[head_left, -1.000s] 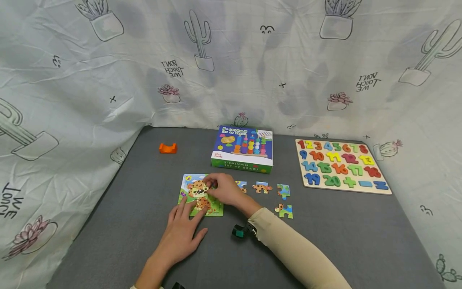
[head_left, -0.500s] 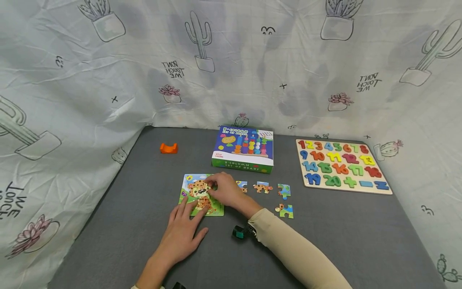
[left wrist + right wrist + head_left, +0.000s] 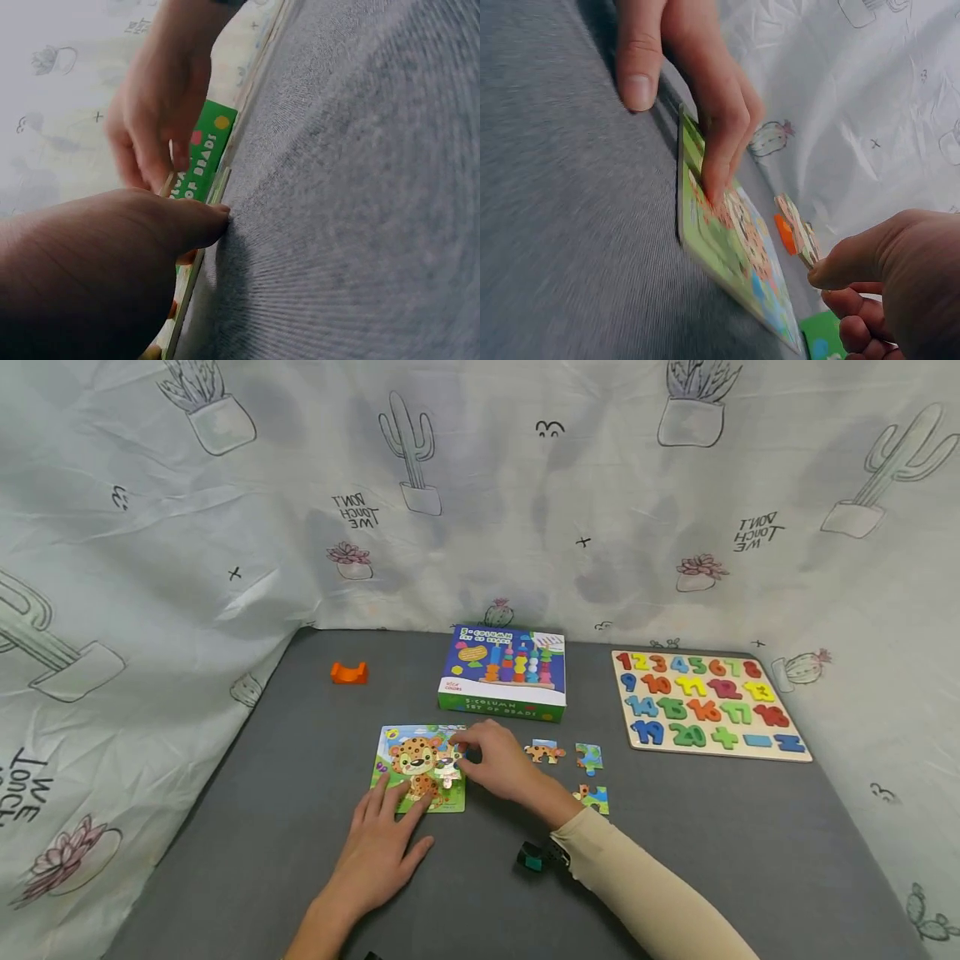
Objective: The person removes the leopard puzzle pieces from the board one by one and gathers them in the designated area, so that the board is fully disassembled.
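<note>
A leopard jigsaw board (image 3: 382, 768) lies on the grey table in front of me. My left hand (image 3: 382, 843) rests flat with straight fingertips on its lower part, the thumb spread out beside it. Over the board's right side, my right hand (image 3: 495, 764) pinches a small puzzle piece (image 3: 801, 231) between thumb and fingers. In the right wrist view that piece is held above the board, tilted on edge. The leopard's face (image 3: 415, 757) shows on the board. Loose to the right lie a spotted piece (image 3: 544, 751), a blue-green piece (image 3: 589, 757) and another piece (image 3: 597, 798), partly covered by the right forearm.
A bead-set box (image 3: 501, 672) stands behind the board. A wooden number board (image 3: 712, 706) lies at the right, and an orange curved block (image 3: 349, 673) sits at the back left. A printed cloth (image 3: 480, 527) hangs behind the table.
My right hand has moved right from the leopard's face, with the pinched puzzle piece now showing at its fingertips. It now covers the spot of the nearest loose piece. My left hand has stayed put.
</note>
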A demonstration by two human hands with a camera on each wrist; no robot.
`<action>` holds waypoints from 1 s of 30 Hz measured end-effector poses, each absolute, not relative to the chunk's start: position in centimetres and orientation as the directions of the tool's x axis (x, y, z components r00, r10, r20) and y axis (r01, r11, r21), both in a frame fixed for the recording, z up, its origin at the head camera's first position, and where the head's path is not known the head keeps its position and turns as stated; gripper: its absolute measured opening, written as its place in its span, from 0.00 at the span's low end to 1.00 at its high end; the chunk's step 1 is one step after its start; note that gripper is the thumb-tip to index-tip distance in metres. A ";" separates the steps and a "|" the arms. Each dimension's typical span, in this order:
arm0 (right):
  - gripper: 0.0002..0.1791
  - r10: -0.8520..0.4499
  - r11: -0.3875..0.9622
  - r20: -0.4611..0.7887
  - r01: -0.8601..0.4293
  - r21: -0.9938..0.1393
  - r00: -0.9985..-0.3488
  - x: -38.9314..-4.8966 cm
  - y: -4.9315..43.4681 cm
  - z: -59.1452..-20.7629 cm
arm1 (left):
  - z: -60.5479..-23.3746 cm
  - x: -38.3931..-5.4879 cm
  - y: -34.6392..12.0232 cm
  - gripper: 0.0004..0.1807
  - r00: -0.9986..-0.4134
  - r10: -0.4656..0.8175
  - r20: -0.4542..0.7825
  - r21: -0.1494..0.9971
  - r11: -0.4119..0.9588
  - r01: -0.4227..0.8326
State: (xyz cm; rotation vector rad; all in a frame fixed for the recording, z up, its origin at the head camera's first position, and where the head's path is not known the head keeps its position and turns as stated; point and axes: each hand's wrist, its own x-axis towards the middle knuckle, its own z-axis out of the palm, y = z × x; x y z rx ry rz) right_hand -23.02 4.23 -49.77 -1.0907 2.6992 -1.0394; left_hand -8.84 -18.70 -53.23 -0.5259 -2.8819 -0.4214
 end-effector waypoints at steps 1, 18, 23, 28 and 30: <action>0.16 -0.638 0.521 0.201 -0.609 -0.599 -0.744 -22.8 4.7 -49.7 | -53.2 -8.7 -18.7 0.29 -0.923 0.312 0.226 0.244 0.899 0.364; 0.16 -0.555 0.582 0.228 -0.569 -0.581 -0.800 -20.2 12.7 -48.5 | -53.4 -8.3 -18.8 0.29 -0.941 0.283 0.188 0.271 0.905 0.326; 0.18 -0.501 0.618 0.204 -0.513 -0.596 -0.841 -20.1 15.1 -48.7 | -53.1 -8.5 -18.6 0.29 -0.934 0.296 0.201 0.274 0.898 0.344; 0.18 -0.488 0.641 0.201 -0.505 -0.577 -0.849 -20.4 16.6 -49.1 | -53.2 -8.9 -18.4 0.29 -0.932 0.293 0.213 0.270 0.899 0.345; 0.18 -0.487 0.652 0.199 -0.506 -0.564 -0.850 -20.4 17.0 -49.4 | -53.3 -9.0 -18.3 0.30 -0.930 0.293 0.224 0.266 0.899 0.347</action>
